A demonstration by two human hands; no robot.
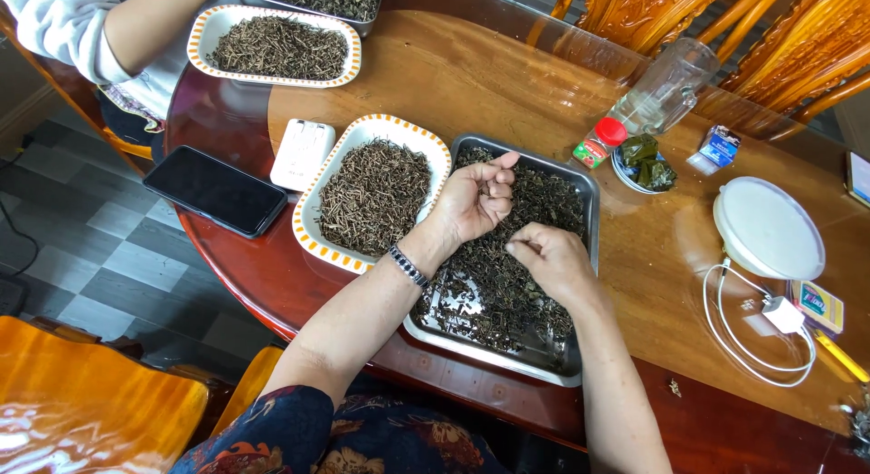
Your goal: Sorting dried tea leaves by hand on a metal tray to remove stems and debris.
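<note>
Left hand (473, 200) cupped palm-up over metal tray (591, 188), fingers half-curled cradling dried leaves (507, 284). Right hand (551, 256) pinches bit between fingertips, low over tray. Patterned dish (313, 243) of stems sits just left, within easy reach.

view: head, our only one | from: our head, above the worktop (507, 84) edge | facing: steeply down and forward | range: close, our forearms rise from the bottom edge, far chairs (652, 12) at the top | shared: none
</note>
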